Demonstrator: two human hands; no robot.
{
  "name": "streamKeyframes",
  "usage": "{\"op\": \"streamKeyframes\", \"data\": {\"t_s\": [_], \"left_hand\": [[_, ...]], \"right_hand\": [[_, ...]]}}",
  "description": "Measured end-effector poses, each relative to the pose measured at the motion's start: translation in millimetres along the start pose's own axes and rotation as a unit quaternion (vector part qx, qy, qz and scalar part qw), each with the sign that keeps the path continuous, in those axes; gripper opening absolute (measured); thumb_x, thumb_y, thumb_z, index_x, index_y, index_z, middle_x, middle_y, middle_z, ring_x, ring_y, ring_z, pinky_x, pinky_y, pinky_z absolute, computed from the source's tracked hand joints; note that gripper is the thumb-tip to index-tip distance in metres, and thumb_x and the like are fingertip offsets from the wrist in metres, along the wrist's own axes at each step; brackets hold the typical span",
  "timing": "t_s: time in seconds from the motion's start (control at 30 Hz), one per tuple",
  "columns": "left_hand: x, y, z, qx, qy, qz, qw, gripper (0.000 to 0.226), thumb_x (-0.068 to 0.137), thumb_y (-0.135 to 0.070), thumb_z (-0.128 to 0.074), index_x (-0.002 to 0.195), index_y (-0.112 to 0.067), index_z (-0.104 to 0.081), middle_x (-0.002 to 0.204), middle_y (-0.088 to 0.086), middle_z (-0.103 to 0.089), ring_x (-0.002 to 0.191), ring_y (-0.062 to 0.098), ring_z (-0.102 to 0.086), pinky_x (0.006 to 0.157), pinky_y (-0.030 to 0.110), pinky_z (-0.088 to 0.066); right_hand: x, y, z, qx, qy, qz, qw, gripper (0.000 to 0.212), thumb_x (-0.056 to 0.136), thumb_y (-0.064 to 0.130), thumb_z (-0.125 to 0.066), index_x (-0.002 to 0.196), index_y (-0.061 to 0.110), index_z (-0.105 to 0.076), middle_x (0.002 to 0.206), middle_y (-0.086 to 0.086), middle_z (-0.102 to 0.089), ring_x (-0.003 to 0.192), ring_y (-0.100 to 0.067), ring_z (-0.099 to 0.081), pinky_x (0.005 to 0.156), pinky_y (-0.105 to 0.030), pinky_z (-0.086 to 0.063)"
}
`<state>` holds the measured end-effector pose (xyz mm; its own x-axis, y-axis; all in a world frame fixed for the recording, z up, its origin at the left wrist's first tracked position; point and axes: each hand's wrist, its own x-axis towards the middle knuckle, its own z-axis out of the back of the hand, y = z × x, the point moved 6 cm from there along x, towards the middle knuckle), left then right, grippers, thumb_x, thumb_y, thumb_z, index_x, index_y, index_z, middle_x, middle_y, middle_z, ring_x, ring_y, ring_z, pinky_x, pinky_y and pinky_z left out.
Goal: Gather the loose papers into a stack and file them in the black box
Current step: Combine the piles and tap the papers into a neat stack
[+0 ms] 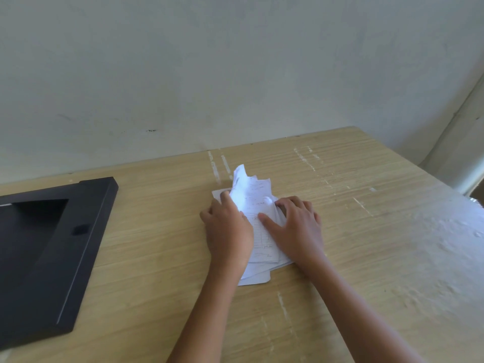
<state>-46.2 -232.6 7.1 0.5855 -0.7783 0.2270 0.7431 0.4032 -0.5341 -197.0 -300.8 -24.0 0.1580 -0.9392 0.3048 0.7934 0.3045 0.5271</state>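
A rough pile of white papers (252, 191) with handwriting lies on the wooden table near its far edge, sheets overlapping at odd angles and the top ones curling upward. My left hand (227, 231) clasps the pile's left side, fingers curled over the sheets. On the right side, my right hand (296, 226) presses down flat on the pile with its thumb across the top sheet. The black box (78, 244) sits at the table's left, apart from the papers, its dark recess facing up.
The wooden table (353, 244) runs up against a pale wall at the back. Its right edge slopes off toward a corner of the room. Pale scuff streaks mark the tabletop.
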Motion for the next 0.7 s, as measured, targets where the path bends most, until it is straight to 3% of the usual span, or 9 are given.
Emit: {"op": "streamKeyframes", "data": {"t_s": [0.23, 0.33, 0.4, 0.5, 0.57, 0.63, 0.7], "left_hand": [[3, -2, -6, 0.044, -0.009, -0.019, 0.999, 0.05, 0.099, -0.013, -0.047, 0.146, -0.022, -0.033, 0.12, 0.008, -0.063, 0.107, 0.032, -0.056, 0.079, 0.028, -0.028], [5, -3, 0, 0.013, 0.012, -0.02, 1.0, 0.049, 0.099, -0.015, -0.051, 0.146, -0.021, -0.037, 0.119, 0.015, -0.061, 0.106, 0.036, -0.058, 0.093, 0.036, -0.04], [11, 2, 5, -0.057, 0.033, -0.004, 0.998, 0.049, 0.096, -0.017, -0.056, 0.143, -0.024, -0.044, 0.118, 0.017, -0.062, 0.106, 0.038, -0.059, 0.094, 0.042, -0.046], [18, 10, 10, -0.131, 0.044, 0.001, 0.99, 0.048, 0.091, -0.015, -0.059, 0.136, -0.029, -0.052, 0.114, 0.007, -0.066, 0.1, 0.032, -0.061, 0.076, 0.034, -0.047], [19, 10, 9, -0.153, 0.047, -0.006, 0.987, 0.044, 0.091, -0.012, -0.059, 0.131, -0.03, -0.054, 0.102, -0.001, -0.069, 0.082, 0.027, -0.061, 0.065, 0.031, -0.042], [16, 8, 6, -0.169, 0.048, -0.01, 0.984, 0.042, 0.092, -0.01, -0.057, 0.127, -0.032, -0.053, 0.093, -0.007, -0.068, 0.067, 0.018, -0.057, 0.056, 0.029, -0.037], [16, 8, 4, -0.171, 0.037, -0.03, 0.984, 0.04, 0.094, -0.011, -0.056, 0.125, -0.036, -0.049, 0.092, -0.013, -0.065, 0.064, 0.01, -0.056, 0.053, 0.026, -0.036]], "right_hand": [[0, -2, -1, -0.004, 0.001, 0.0, 1.0, 0.054, 0.083, 0.069, -0.056, 0.116, 0.028, -0.062, 0.119, 0.014, -0.06, 0.118, -0.017, -0.049, 0.102, -0.037, -0.032], [0, -1, -1, -0.004, 0.004, -0.004, 1.0, 0.052, 0.083, 0.069, -0.055, 0.115, 0.028, -0.062, 0.118, 0.015, -0.06, 0.118, -0.016, -0.049, 0.103, -0.036, -0.031], [0, -1, 0, -0.005, 0.004, -0.004, 1.0, 0.053, 0.084, 0.07, -0.055, 0.116, 0.028, -0.062, 0.118, 0.015, -0.06, 0.117, -0.016, -0.049, 0.103, -0.036, -0.031], [0, 0, 0, -0.006, 0.008, -0.003, 1.0, 0.053, 0.084, 0.07, -0.054, 0.115, 0.028, -0.062, 0.117, 0.015, -0.06, 0.117, -0.016, -0.049, 0.102, -0.036, -0.031], [-1, 1, 0, -0.008, 0.011, -0.002, 1.0, 0.053, 0.084, 0.07, -0.053, 0.115, 0.028, -0.062, 0.117, 0.015, -0.06, 0.116, -0.016, -0.049, 0.103, -0.036, -0.032], [-1, 1, 0, -0.01, 0.012, -0.002, 1.0, 0.053, 0.085, 0.07, -0.053, 0.115, 0.028, -0.062, 0.118, 0.014, -0.06, 0.117, -0.016, -0.049, 0.103, -0.036, -0.032], [-1, 2, 1, -0.008, 0.012, -0.001, 1.0, 0.052, 0.085, 0.069, -0.054, 0.115, 0.028, -0.062, 0.117, 0.014, -0.06, 0.117, -0.016, -0.049, 0.103, -0.036, -0.032]]}}
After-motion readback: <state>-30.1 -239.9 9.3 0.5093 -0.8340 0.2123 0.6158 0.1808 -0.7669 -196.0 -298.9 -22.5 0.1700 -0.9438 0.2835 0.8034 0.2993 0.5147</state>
